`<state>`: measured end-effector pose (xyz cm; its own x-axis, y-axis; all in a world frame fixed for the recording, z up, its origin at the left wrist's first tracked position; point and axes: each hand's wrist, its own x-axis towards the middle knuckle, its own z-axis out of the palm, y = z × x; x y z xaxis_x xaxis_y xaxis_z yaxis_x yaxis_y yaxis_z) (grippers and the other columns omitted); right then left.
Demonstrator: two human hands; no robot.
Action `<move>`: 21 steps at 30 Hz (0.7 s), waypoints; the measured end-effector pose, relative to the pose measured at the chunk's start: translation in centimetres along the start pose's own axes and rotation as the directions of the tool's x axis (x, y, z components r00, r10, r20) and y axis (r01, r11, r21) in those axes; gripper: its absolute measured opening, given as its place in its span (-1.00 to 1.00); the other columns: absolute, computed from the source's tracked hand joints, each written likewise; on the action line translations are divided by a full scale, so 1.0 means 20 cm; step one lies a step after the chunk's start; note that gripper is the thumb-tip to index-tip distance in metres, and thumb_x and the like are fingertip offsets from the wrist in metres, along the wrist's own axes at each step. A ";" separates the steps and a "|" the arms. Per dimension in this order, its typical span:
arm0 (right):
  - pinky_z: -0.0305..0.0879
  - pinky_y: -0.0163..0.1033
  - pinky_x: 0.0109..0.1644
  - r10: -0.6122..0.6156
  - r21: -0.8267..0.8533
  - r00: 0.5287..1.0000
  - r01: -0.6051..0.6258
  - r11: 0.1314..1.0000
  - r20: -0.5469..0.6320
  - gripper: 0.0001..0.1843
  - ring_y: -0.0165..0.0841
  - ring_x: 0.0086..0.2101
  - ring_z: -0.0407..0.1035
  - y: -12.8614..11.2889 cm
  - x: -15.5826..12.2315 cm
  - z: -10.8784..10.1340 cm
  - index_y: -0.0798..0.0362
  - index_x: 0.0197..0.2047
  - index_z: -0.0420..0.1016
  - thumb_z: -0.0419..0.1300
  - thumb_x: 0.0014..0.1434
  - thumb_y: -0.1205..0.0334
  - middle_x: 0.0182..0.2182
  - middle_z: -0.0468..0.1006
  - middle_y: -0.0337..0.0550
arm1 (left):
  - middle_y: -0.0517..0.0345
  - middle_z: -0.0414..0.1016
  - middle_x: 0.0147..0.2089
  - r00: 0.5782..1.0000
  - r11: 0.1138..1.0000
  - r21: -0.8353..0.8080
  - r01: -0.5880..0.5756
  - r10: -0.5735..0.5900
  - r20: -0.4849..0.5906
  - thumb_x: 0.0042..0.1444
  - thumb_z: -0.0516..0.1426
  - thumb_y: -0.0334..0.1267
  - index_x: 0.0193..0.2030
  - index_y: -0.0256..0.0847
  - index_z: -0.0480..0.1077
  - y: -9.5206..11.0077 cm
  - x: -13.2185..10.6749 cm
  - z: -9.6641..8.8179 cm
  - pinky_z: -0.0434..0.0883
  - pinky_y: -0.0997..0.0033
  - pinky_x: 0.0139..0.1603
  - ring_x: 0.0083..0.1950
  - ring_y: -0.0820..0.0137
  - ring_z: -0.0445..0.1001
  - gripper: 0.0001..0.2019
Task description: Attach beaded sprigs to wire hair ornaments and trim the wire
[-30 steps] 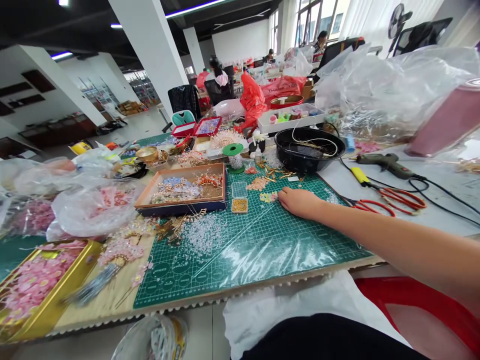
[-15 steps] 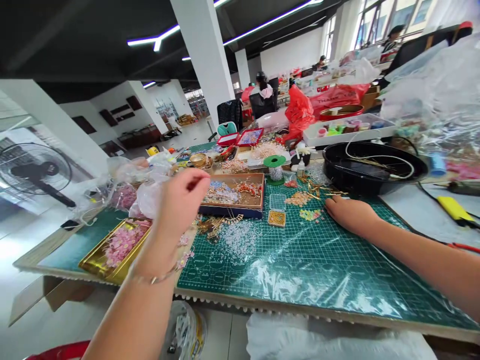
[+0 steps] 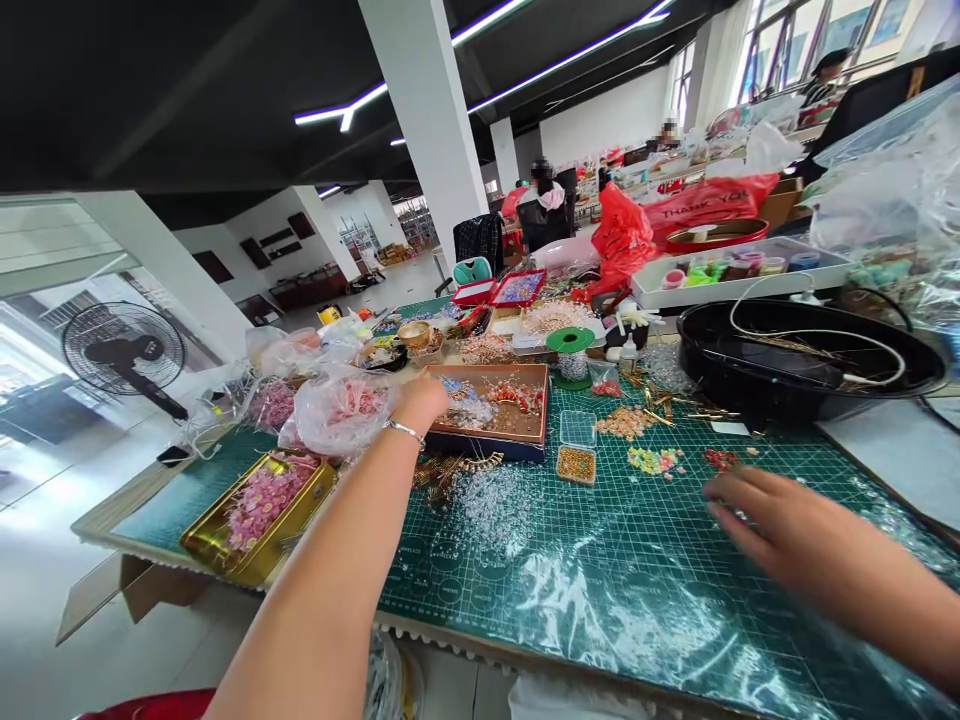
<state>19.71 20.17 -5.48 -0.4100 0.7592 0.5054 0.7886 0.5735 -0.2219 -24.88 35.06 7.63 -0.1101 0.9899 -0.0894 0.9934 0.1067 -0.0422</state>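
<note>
My left hand is at the left end of a shallow box that holds red-and-gold and bluish beaded pieces. The back of the hand faces me and hides its fingers. Low over the mat, my right hand is slightly blurred, its fingers stretched and the thumb apart, with nothing visible in it. Small red beads lie just beyond its fingertips. Between the hands are a pile of clear beads, a small case of gold beads, yellow-green beads and peach-coloured pieces.
A gold tray of pink flowers and a clear plastic bag stand to the left. Behind the box is a green spool. A large black basin takes up the right back of the green cutting mat.
My left hand has gone forward and right, down to the box's left end. My right hand has pulled back toward me, away from the gold pieces, uncovering the red beads. The view has shifted.
</note>
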 end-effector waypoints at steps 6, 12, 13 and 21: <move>0.59 -0.17 -0.21 -0.016 0.118 0.999 0.011 0.993 0.043 -0.76 -0.26 -0.22 0.55 -0.23 -0.18 0.01 -0.18 -0.09 0.49 0.04 0.35 -0.01 -0.13 0.60 -0.21 | -0.02 0.45 0.10 0.965 0.823 -0.513 0.244 -0.154 0.211 0.29 0.15 -0.14 0.11 -0.25 0.39 -0.07 -0.02 0.03 0.52 0.11 0.00 0.01 0.25 0.50 -0.67; 0.55 -0.20 -0.06 0.092 0.094 0.980 -0.109 0.990 0.174 -0.67 -0.25 -0.10 0.51 -0.18 -0.26 0.11 -0.12 -0.02 0.53 0.01 0.38 -0.02 -0.04 0.57 -0.19 | -0.03 0.46 0.07 0.960 0.397 -0.895 0.203 -0.262 0.102 0.30 0.14 -0.12 0.11 -0.26 0.38 -0.13 -0.17 0.14 0.52 0.13 -0.04 -0.02 0.27 0.51 -0.67; 0.54 -0.18 -0.03 0.103 0.090 0.978 -0.121 0.989 0.179 -0.65 -0.24 -0.08 0.50 -0.17 -0.28 0.13 -0.12 0.00 0.53 0.01 0.37 -0.05 -0.02 0.56 -0.20 | -0.02 0.46 0.07 0.958 0.320 -0.933 0.166 -0.278 0.075 0.30 0.14 -0.12 0.11 -0.26 0.38 -0.13 -0.20 0.16 0.53 0.14 -0.05 -0.03 0.27 0.51 -0.67; 0.46 -0.04 0.13 0.149 0.070 0.964 -0.168 0.983 0.222 -0.57 -0.21 0.01 0.44 -0.12 -0.33 0.22 -0.14 0.04 0.50 -0.07 0.39 -0.13 0.03 0.51 -0.20 | 0.00 0.47 0.04 0.961 -0.180 -0.984 -0.014 -0.275 0.036 0.29 0.16 -0.16 0.08 -0.27 0.39 -0.12 -0.37 0.25 0.53 0.18 -0.08 -0.06 0.30 0.51 -0.70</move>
<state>18.50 15.22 -11.98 -0.3794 0.8853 0.2690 0.8122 0.4579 -0.3614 -26.65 27.10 3.32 -0.3801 0.9183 -0.1106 -0.1458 0.0586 0.9876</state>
